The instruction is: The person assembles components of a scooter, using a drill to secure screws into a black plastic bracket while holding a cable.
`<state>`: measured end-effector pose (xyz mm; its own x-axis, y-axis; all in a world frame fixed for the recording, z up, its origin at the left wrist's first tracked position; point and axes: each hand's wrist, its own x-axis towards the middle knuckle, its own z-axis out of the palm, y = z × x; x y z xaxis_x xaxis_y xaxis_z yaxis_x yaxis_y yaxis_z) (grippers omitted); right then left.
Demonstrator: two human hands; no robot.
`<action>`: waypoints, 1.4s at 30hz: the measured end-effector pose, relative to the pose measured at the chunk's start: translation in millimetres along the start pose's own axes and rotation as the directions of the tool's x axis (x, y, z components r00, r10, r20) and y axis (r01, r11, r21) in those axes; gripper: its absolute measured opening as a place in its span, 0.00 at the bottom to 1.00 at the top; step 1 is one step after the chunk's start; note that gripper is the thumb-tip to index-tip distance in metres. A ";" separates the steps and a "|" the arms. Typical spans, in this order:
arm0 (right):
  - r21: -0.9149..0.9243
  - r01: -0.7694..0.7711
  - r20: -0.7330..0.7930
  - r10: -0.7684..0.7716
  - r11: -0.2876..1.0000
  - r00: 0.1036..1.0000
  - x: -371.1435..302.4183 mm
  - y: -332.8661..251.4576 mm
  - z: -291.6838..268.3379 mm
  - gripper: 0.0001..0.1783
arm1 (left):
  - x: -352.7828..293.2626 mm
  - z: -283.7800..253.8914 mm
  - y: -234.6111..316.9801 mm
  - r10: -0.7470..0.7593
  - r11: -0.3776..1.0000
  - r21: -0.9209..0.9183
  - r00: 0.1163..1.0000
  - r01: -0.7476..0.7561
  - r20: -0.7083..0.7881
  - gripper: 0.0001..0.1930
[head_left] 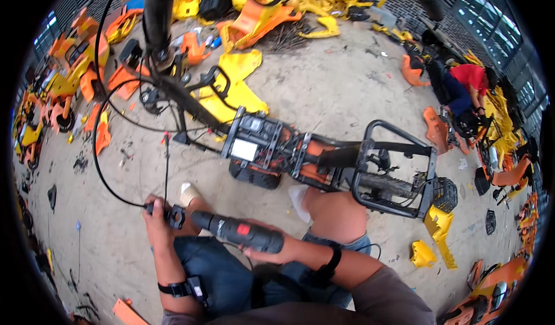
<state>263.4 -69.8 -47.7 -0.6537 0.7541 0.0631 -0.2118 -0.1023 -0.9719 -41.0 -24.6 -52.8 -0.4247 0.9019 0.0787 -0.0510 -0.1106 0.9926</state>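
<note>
My left hand (156,220) is closed around a black clamp fitting (176,215) at the end of a black cable (99,162). The cable loops up to the stripped scooter frame (196,110). My right hand (270,252) grips a dark grey power screwdriver (243,230) with a red button. Its nose points left at the fitting, close to it; whether they touch I cannot tell. Beyond my knees, the frame carries exposed black parts, a wheel (254,176) and a tubular rear rack (399,202).
Yellow and orange body panels (245,67) are piled at the back and along both sides. Broken yellow pieces (424,254) lie right of my knee. A person in a red top (469,77) crouches at the far right among panels. Small debris (81,163) dots the concrete floor.
</note>
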 end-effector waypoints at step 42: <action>0.068 -0.169 -0.030 0.172 0.983 0.985 -1.7 6.1 0.3 0.20 | -3.5 -18.2 0.1 -0.108 0.992 -0.047 0.989 0.113 0.102 0.16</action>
<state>263.0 -71.9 -53.7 -0.6581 0.7446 -0.1115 -0.1469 -0.2722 -0.9510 -56.0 -35.3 -54.7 -0.3220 0.9465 -0.0201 -0.1416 -0.0272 0.9896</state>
